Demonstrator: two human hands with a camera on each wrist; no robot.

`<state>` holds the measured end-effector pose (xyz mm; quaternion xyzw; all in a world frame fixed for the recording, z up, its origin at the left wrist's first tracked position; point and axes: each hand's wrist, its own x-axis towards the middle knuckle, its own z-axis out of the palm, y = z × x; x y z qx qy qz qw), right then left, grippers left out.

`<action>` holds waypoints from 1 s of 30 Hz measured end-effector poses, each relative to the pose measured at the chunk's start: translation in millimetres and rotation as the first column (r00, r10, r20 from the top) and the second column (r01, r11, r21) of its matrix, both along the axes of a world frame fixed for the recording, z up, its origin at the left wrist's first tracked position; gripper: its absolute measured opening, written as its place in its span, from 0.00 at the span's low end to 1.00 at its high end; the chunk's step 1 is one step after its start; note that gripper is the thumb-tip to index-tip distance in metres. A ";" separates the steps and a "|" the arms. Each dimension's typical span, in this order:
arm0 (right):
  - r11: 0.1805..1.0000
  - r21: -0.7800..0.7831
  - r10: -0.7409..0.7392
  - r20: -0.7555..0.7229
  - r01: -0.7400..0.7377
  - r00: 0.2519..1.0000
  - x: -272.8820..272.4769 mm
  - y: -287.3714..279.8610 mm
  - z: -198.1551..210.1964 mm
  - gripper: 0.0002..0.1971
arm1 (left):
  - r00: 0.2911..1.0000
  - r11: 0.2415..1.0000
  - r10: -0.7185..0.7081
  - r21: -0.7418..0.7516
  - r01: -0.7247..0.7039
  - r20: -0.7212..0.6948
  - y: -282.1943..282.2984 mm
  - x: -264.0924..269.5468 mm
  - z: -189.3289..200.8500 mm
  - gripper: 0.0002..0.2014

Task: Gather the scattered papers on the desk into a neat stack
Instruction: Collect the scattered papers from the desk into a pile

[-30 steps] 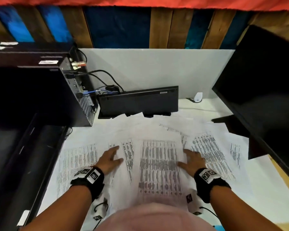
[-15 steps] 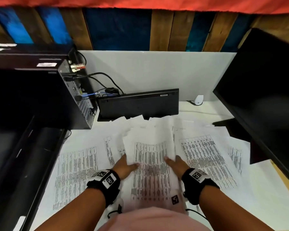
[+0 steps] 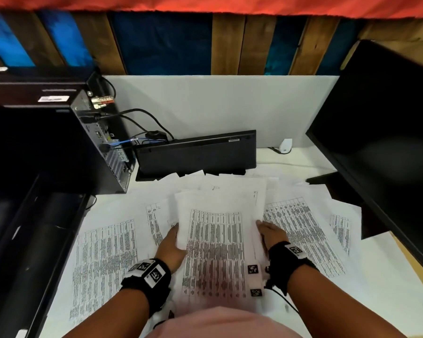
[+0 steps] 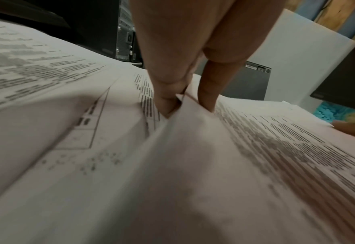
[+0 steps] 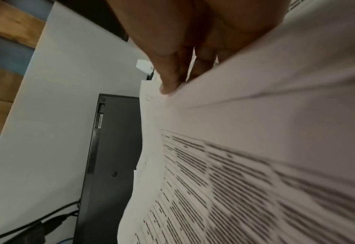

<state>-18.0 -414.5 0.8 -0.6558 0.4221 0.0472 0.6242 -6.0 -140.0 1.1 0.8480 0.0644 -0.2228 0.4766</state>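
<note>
gathered papers [image 3: 216, 240] lie between left hand [image 3: 170, 247] and right hand [image 3: 271, 234], seemingly gripped.

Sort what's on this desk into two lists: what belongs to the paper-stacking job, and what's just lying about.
Belongs to the job:
- gathered bundle, held at its sides by the left hand and right hand
- loose sheets to the left
- loose sheets to the right

Just lying about:
- upturned keyboard
- computer tower
- monitor
- small white adapter
</note>
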 end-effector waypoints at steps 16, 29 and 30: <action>0.864 -0.390 0.193 -0.330 -0.320 0.924 14.5 -2.9 11.9 0.19 | 0.956 0.854 0.288 0.467 -0.231 -0.054 5.5 1.3 4.3 0.30; 0.758 -0.429 0.352 -0.367 -0.492 0.861 -8.1 38.3 8.6 0.29 | 0.980 0.898 0.153 0.431 -0.084 -0.126 -24.0 5.2 22.6 0.38; 0.698 -0.462 0.364 -0.430 -0.548 0.826 -11.4 39.0 10.4 0.31 | 0.976 0.932 0.197 0.327 -0.158 -0.091 -26.7 4.1 19.6 0.39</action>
